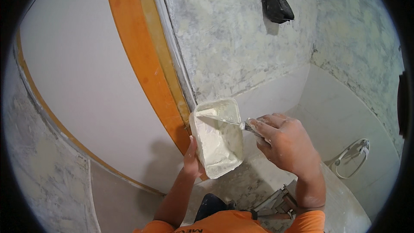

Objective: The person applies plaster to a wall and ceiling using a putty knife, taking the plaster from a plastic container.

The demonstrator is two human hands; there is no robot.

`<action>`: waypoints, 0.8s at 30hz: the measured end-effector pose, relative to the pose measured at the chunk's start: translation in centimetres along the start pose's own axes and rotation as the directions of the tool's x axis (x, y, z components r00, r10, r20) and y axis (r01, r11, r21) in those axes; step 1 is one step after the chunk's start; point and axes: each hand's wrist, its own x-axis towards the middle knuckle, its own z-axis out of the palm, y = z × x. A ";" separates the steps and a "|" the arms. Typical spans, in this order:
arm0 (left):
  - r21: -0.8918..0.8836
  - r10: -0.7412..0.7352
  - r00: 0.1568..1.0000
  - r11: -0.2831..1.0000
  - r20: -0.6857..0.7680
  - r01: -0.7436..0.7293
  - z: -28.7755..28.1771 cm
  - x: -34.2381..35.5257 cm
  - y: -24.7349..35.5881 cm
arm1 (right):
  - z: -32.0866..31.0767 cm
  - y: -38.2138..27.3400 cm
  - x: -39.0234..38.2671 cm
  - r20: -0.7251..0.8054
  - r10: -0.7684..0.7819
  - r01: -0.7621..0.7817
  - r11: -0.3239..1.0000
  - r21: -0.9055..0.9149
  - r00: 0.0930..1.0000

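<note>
My left hand [192, 160] grips the left side of a white plastic tub [217, 174], fingers partly hidden behind it. Pale, creamy putty [215, 149] lies in the tub and smears its inner walls. My right hand [288, 141], whitened with dried putty, is closed around the handle of a putty knife [228, 122]. The knife's blade reaches over the right rim into the upper part of the tub, and some putty sits near its tip.
A white door [86, 60] in an orange frame [137, 56] stands at left. Ahead is a patchy, putty-coated wall [228, 30] with a black triangular fixture [276, 2]. White tiles [276, 86] run below it. A shower hose [353, 157] hangs at right; tools [280, 200] lie below.
</note>
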 end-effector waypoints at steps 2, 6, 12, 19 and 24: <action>0.022 -0.007 0.999 1.000 -0.031 0.008 -0.3 0.4 -0.4 | -0.1 -0.3 0.0 -0.027 0.016 -0.018 0.997 -0.079 1.000; 0.049 -0.011 0.992 0.999 -0.125 0.017 -0.1 1.1 -1.0 | -0.3 0.0 0.1 -0.036 0.041 -0.046 0.988 -0.148 0.998; 0.039 0.026 0.977 0.999 -0.214 -0.018 3.1 2.1 1.5 | -0.5 2.4 0.0 0.011 -0.010 0.010 1.000 0.006 1.000; -0.021 0.020 0.987 0.999 -0.160 -0.024 3.5 2.9 0.4 | 0.7 4.6 1.0 -0.098 0.077 -0.071 0.995 0.064 0.992; -0.086 0.036 0.991 0.995 -0.126 -0.047 4.5 4.1 0.8 | 0.0 4.2 0.4 0.043 0.050 -0.051 0.998 0.024 0.998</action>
